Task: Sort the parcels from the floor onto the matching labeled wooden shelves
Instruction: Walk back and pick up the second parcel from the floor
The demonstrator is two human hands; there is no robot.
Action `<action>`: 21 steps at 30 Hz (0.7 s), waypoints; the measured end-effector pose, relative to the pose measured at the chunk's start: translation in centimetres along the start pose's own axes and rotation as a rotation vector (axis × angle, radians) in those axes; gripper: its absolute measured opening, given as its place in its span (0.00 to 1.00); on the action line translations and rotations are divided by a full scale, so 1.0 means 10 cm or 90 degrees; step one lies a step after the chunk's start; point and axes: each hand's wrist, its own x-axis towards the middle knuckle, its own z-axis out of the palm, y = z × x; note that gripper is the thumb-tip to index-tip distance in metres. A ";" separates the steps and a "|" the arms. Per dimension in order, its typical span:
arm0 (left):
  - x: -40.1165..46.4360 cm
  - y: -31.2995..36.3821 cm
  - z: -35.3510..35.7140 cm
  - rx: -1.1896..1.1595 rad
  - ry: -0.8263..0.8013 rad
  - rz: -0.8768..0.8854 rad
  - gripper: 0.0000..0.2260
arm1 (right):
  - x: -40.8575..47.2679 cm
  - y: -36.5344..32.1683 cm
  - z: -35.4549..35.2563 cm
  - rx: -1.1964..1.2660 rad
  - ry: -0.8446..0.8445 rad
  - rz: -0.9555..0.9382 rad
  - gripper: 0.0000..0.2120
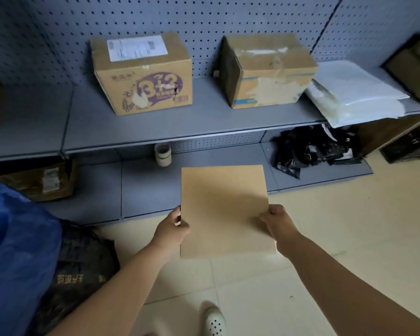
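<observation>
Both hands, left hand [174, 226] and right hand [275, 220], grip brown envelope [224, 209] | long axis toward shelf [180, 127]

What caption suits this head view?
Both hands hold a flat brown parcel before a grey shelf.

Both hands hold a flat brown envelope [224, 209] above the tiled floor [337, 238], the left hand [172, 229] pinching its left edge, the right hand [277, 220] its right edge. Behind it, a grey shelf [204, 122] carries two cardboard boxes [143, 73] and a white mailer bag [354, 93].
</observation>
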 end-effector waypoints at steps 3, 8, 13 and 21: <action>-0.34 0.34 0.03 -0.017 -0.011 0.006 0.16 | -0.35 -0.23 -0.30 -0.006 -0.008 -0.007 0.12; -0.73 0.79 -0.01 -0.051 0.017 0.000 0.13 | -0.80 -0.53 -0.65 -0.002 -0.020 -0.020 0.10; -1.07 1.36 -0.07 -0.061 -0.009 0.042 0.13 | -1.28 -0.93 -1.03 0.030 -0.015 -0.067 0.07; -1.52 2.14 -0.01 -0.014 -0.030 0.167 0.11 | -1.89 -1.39 -1.53 0.017 0.053 -0.151 0.15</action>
